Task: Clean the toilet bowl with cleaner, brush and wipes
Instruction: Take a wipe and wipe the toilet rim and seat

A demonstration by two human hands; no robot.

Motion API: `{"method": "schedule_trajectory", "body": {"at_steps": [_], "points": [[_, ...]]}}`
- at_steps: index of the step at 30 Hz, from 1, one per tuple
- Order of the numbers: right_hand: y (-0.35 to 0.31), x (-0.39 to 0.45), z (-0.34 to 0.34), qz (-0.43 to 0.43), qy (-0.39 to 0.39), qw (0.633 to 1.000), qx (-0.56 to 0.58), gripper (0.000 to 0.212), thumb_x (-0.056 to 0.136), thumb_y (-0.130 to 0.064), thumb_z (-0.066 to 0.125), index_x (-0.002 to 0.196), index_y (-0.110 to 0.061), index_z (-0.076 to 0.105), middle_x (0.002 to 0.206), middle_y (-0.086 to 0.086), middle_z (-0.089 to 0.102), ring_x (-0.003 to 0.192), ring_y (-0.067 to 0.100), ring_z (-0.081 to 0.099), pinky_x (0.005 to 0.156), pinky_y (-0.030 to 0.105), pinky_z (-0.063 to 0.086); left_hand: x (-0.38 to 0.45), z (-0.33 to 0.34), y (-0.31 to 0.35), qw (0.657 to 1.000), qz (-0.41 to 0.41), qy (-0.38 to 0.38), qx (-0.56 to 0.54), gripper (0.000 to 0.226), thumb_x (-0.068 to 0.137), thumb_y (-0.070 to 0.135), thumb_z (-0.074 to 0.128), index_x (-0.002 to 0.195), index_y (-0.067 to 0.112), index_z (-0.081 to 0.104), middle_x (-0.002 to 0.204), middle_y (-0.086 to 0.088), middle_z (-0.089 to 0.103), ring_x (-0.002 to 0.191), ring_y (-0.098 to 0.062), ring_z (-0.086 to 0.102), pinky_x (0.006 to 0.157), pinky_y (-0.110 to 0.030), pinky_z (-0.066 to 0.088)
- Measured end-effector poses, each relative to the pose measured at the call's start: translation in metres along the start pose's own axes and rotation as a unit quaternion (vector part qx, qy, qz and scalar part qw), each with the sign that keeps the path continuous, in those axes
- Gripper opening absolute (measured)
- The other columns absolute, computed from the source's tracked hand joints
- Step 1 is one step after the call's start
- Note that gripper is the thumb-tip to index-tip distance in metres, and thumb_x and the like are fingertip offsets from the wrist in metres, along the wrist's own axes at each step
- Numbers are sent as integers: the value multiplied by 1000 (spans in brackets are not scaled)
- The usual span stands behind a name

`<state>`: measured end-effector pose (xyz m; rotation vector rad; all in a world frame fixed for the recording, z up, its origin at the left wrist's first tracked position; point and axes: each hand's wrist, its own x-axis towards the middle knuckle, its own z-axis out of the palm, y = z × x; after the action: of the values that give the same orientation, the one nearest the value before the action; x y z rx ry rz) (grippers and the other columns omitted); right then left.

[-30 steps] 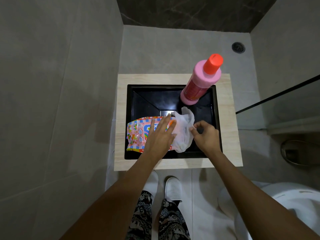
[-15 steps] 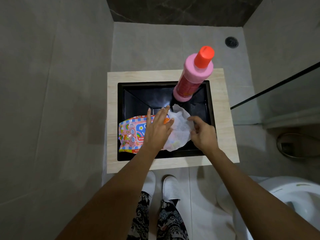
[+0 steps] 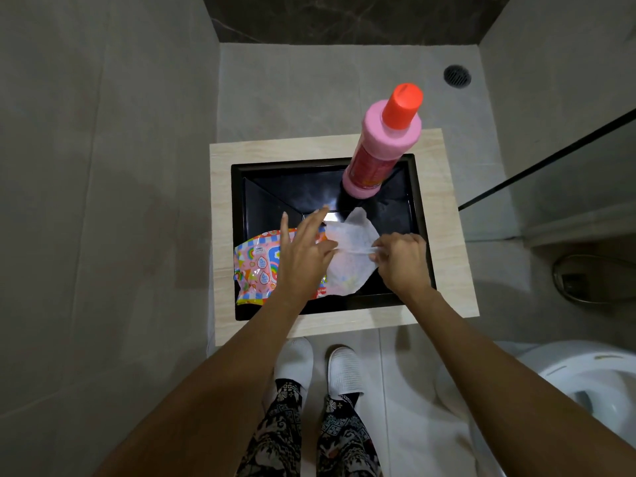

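A colourful pack of wipes (image 3: 256,268) lies in the left front of a black basin (image 3: 292,187). My left hand (image 3: 303,254) rests flat on the pack with straight fingers. My right hand (image 3: 401,261) pinches the right edge of a white wipe (image 3: 349,249) that stretches from the pack's opening. A pink cleaner bottle (image 3: 378,149) with an orange cap stands upright at the basin's back right. The white toilet bowl (image 3: 585,383) shows at the lower right. No brush is in view.
The basin sits in a light wooden counter (image 3: 444,235). Grey tiled wall runs along the left, a glass panel (image 3: 568,160) on the right. A floor drain (image 3: 457,75) lies far back right. My feet in white slippers (image 3: 342,370) stand before the counter.
My right hand has drawn the wipe further out to the right, stretching it flat. My left hand stays pressed on the pack. The view has shifted slightly.
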<state>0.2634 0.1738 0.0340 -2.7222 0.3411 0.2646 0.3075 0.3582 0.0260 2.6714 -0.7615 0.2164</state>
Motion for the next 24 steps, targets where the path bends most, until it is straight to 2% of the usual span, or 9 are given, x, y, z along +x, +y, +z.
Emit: {"method": "schedule_trajectory", "body": {"at_steps": [3,6,8,11,13,15,19,21,24], "points": [[-1,-6,-5,-1,64,998,-7,6,79,-13,73,85,-11,72,83,8,64,83,28,59,99,44,34,1,-11,2,999,-17,25,-44,6,76,23,72,76,17,75,137,-12,52,122,-25,53,108,-61,18],[-4,-13,-12,-26,109,993,24,12,73,-10,72,84,-12,69,101,8,61,97,28,55,95,40,33,5,-22,6,994,-39,34,-99,19,82,27,58,78,16,73,136,-12,53,123,-24,50,108,-59,21],[-11,-16,-17,-45,82,993,67,20,68,-7,68,86,-14,61,101,5,62,103,25,56,96,39,34,7,-27,7,992,-37,19,-117,25,84,28,49,80,16,71,135,-9,55,125,-23,49,111,-55,18],[-21,-17,-18,-25,21,995,97,36,66,-15,71,96,-17,51,92,-3,61,95,22,58,104,41,34,9,-30,5,994,-11,3,-113,27,84,29,47,81,17,71,134,-8,56,127,-18,43,111,-52,15],[-26,-15,-13,-32,4,994,104,52,68,-22,73,116,-18,53,108,0,64,107,23,57,108,42,29,8,-32,3,993,-10,1,-119,27,85,29,47,82,17,71,135,-8,55,127,-16,39,110,-56,17],[-31,-12,-8,-47,-12,993,112,67,73,-28,73,135,-15,49,129,5,58,124,24,49,110,42,27,7,-33,2,992,-5,5,-126,26,85,28,48,82,17,72,135,-9,55,128,-16,39,110,-57,18],[-37,-7,0,-78,-41,994,67,58,89,-24,56,145,-18,42,145,11,46,140,29,32,113,47,23,2,-36,0,991,15,13,-133,24,87,28,51,83,16,72,134,-11,55,127,-19,42,110,-56,17],[-38,-5,-1,-93,-65,992,49,52,91,-16,52,143,-17,45,146,14,44,141,31,31,113,47,24,-1,-37,-4,992,12,12,-126,25,86,28,51,83,17,73,134,-11,55,126,-19,43,110,-58,19],[-37,-6,-9,-74,-85,992,63,52,89,-7,54,140,-14,48,148,12,42,138,30,37,110,45,36,-2,-40,-9,995,-8,1,-102,30,84,30,49,92,16,74,134,-10,55,124,-19,45,108,-60,22]]}}
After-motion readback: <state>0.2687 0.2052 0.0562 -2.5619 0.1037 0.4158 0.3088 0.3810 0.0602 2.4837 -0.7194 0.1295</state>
